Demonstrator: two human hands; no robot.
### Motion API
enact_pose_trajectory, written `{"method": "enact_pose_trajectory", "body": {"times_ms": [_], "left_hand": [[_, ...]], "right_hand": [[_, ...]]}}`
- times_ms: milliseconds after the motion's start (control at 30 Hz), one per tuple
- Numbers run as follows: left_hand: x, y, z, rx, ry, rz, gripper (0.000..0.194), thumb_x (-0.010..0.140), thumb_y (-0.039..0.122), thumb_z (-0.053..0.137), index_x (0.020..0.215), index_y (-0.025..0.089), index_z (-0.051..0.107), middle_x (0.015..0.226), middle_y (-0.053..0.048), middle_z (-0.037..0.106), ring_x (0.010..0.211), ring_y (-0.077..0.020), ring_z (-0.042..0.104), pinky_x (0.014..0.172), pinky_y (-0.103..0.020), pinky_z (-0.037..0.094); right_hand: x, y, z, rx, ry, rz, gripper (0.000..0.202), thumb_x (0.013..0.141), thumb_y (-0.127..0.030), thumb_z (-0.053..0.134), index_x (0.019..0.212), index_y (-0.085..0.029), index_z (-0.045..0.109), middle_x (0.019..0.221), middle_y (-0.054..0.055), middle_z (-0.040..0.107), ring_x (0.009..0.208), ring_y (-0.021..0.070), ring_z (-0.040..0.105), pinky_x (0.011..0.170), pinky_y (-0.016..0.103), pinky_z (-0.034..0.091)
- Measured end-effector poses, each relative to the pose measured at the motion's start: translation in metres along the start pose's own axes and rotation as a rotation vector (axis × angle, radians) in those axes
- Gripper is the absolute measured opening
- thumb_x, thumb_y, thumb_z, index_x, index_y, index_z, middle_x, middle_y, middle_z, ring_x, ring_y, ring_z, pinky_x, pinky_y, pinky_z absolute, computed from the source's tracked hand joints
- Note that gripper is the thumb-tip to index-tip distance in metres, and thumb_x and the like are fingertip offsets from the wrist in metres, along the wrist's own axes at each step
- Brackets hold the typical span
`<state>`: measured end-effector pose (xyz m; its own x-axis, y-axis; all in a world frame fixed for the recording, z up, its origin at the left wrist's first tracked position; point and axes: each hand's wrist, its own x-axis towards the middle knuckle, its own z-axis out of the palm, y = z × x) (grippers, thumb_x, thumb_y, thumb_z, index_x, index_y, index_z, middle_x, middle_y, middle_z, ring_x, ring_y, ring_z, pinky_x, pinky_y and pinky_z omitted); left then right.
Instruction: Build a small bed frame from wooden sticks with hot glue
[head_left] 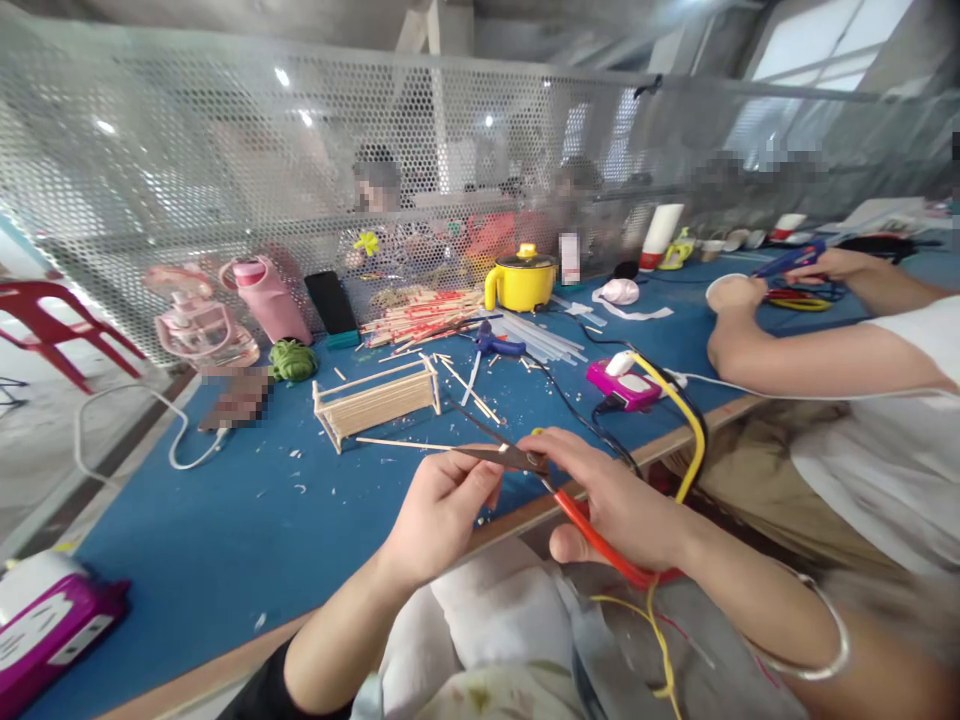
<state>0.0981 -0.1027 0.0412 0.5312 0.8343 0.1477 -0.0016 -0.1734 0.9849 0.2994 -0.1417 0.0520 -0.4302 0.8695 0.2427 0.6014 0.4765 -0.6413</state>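
My right hand (615, 500) grips a pair of scissors with red handles (592, 525). Their dark blades are parted and point left toward my other hand. Pinched in my left hand (442, 505) is a thin wooden stick (401, 443), one end sticking out to the left. Its other end shows near the blades; whether they touch it I cannot tell. Beyond my hands, a small frame built of wooden sticks (382, 402) stands on the blue table (247, 530). Yellow and red threads (660, 640) hang below the scissors.
A blue glue gun (499, 342) lies near several clear glue sticks (540, 335) and a pile of red-tipped sticks (424, 318). Behind are a yellow pot (526, 280) and pink bottle (271, 300). A magenta power strip (622, 385) trails cables. At right, a co-worker's arm (817, 350) reaches over the table.
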Motion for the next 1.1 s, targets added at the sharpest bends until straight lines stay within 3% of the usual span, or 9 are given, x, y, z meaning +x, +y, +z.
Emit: {"method": "enact_pose_trajectory", "body": {"times_ms": [167, 333, 467, 633, 733, 833, 900, 967, 1100], "left_hand": [[-0.002, 0.002, 0.001, -0.031, -0.037, 0.057, 0.039, 0.089, 0.038, 0.047, 0.058, 0.014, 0.052, 0.052, 0.005, 0.039, 0.05, -0.006, 0.03, 0.048, -0.021, 0.025], [-0.002, 0.003, 0.001, -0.01, -0.068, 0.108, 0.037, 0.09, 0.035, 0.046, 0.06, 0.014, 0.053, 0.052, 0.006, 0.035, 0.049, -0.0059, 0.027, 0.048, -0.021, 0.023], [-0.003, 0.001, 0.001, 0.03, -0.039, 0.066, 0.032, 0.089, 0.036, 0.046, 0.069, 0.014, 0.059, 0.053, 0.006, 0.033, 0.049, -0.0061, 0.025, 0.046, -0.021, 0.022], [0.001, -0.004, 0.002, 0.126, 0.024, 0.022, 0.032, 0.088, 0.037, 0.046, 0.073, 0.014, 0.062, 0.055, 0.005, 0.04, 0.052, -0.0075, 0.032, 0.049, -0.021, 0.027], [0.006, -0.007, 0.0, 0.241, 0.068, -0.005, 0.03, 0.088, 0.035, 0.045, 0.075, 0.015, 0.064, 0.059, 0.003, 0.047, 0.056, -0.0097, 0.04, 0.055, -0.022, 0.033], [0.007, -0.006, -0.007, 0.353, 0.097, -0.085, 0.032, 0.089, 0.037, 0.041, 0.086, 0.017, 0.066, 0.061, 0.002, 0.052, 0.058, -0.0123, 0.046, 0.058, -0.024, 0.036], [0.006, -0.004, -0.013, 0.409, 0.082, -0.066, 0.03, 0.09, 0.032, 0.039, 0.097, 0.019, 0.065, 0.072, 0.0, 0.059, 0.069, -0.0146, 0.053, 0.066, -0.026, 0.04], [0.004, -0.002, -0.017, 0.489, 0.059, 0.018, 0.03, 0.09, 0.024, 0.038, 0.102, 0.021, 0.065, 0.084, -0.003, 0.06, 0.079, -0.0158, 0.055, 0.074, -0.028, 0.042], [0.003, 0.002, -0.022, 0.659, 0.012, 0.141, 0.035, 0.089, 0.016, 0.037, 0.11, 0.023, 0.063, 0.086, -0.004, 0.059, 0.078, -0.0157, 0.056, 0.074, -0.029, 0.044]], "right_hand": [[-0.002, 0.003, 0.006, 0.031, 0.043, -0.046, 0.074, 0.065, -0.06, 0.067, 0.122, -0.019, 0.044, 0.112, 0.009, 0.053, 0.102, 0.0225, 0.051, 0.088, 0.033, 0.041], [-0.002, -0.005, 0.008, -0.024, 0.047, 0.007, 0.041, 0.074, -0.034, 0.066, 0.108, -0.02, 0.049, 0.09, 0.002, 0.058, 0.077, 0.0148, 0.053, 0.069, 0.025, 0.041], [-0.001, -0.005, 0.009, -0.058, 0.036, 0.09, 0.029, 0.068, -0.012, 0.056, 0.094, -0.02, 0.05, 0.062, -0.007, 0.042, 0.054, 0.0093, 0.038, 0.051, 0.021, 0.032], [-0.004, 0.005, 0.023, 0.063, -0.039, 0.217, 0.019, 0.066, -0.008, 0.048, 0.079, -0.021, 0.047, 0.052, -0.01, 0.027, 0.047, 0.0076, 0.026, 0.045, 0.02, 0.023], [-0.008, 0.005, 0.029, 0.123, -0.073, 0.267, 0.013, 0.071, -0.011, 0.047, 0.079, -0.021, 0.046, 0.052, -0.009, 0.033, 0.047, 0.0075, 0.03, 0.045, 0.019, 0.025], [-0.006, 0.009, 0.018, 0.08, 0.078, 0.377, 0.006, 0.081, -0.026, 0.046, 0.084, -0.021, 0.046, 0.058, -0.007, 0.045, 0.051, 0.0094, 0.042, 0.05, 0.02, 0.032], [0.0, 0.018, 0.003, -0.076, 0.147, 0.484, 0.018, 0.083, -0.038, 0.047, 0.086, -0.02, 0.047, 0.064, -0.002, 0.055, 0.058, 0.0131, 0.051, 0.055, 0.023, 0.036], [0.011, 0.029, -0.011, -0.279, 0.101, 0.61, 0.028, 0.08, -0.046, 0.05, 0.086, -0.019, 0.049, 0.069, 0.004, 0.062, 0.065, 0.0187, 0.06, 0.058, 0.026, 0.038], [0.046, 0.046, -0.023, -0.502, -0.04, 0.755, 0.038, 0.076, -0.044, 0.053, 0.096, -0.011, 0.051, 0.079, 0.015, 0.067, 0.071, 0.0258, 0.065, 0.054, 0.027, 0.039]]}}
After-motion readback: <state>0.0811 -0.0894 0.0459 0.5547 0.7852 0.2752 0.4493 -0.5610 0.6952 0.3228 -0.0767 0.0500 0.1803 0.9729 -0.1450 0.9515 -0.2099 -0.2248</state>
